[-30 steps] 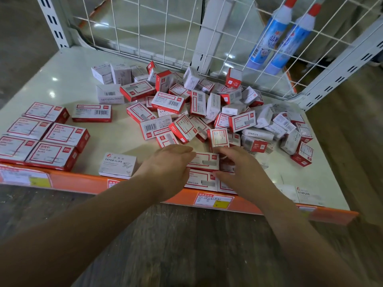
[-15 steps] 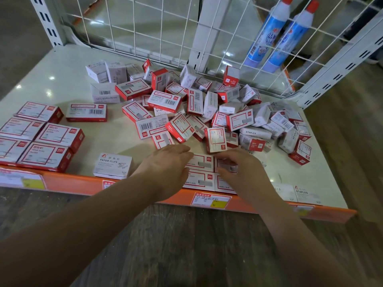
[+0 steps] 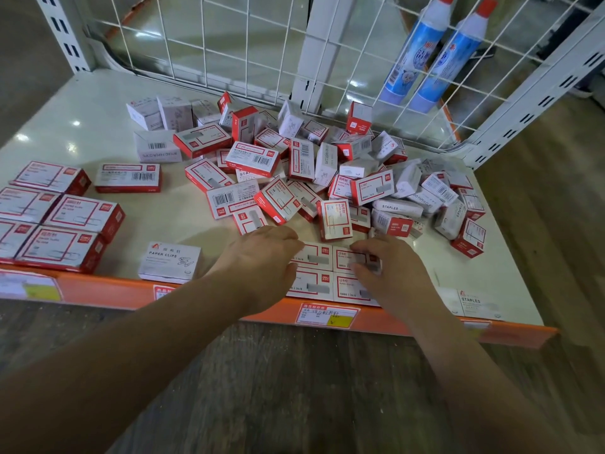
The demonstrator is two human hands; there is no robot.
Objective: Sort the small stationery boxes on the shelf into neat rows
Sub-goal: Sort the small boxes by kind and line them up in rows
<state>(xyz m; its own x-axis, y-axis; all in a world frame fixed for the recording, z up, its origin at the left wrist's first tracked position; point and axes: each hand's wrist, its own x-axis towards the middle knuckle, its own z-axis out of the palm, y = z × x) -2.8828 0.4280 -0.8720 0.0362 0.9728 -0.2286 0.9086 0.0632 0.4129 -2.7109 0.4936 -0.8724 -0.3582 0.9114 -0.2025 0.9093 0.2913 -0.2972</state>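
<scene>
Four small red-and-white staple boxes [image 3: 316, 258] lie flat in a two-by-two block at the front edge of the shelf [image 3: 98, 132]. My left hand [image 3: 258, 263] presses its fingertips against the block's left side. My right hand [image 3: 386, 267] rests its fingers on top of the back right box [image 3: 355, 257] and covers the block's right side. Behind the hands, a loose pile of similar boxes [image 3: 294, 178] covers the middle and right of the shelf. One of them, a paper-clip box [image 3: 335, 219], stands just behind the block.
Larger red-and-white boxes [image 3: 75, 214] sit in rows at the front left. A white paper-clips box [image 3: 170, 260] lies left of my left hand, and flat white staples boxes [image 3: 474, 303] lie at the front right. Two blue glue bottles [image 3: 415, 50] stand behind the wire mesh back [image 3: 229, 44]. The front lip [image 3: 108, 290] is orange.
My right hand has pushed the back right box in beside its neighbour, squaring the block of four. My left hand stays against the block's left side.
</scene>
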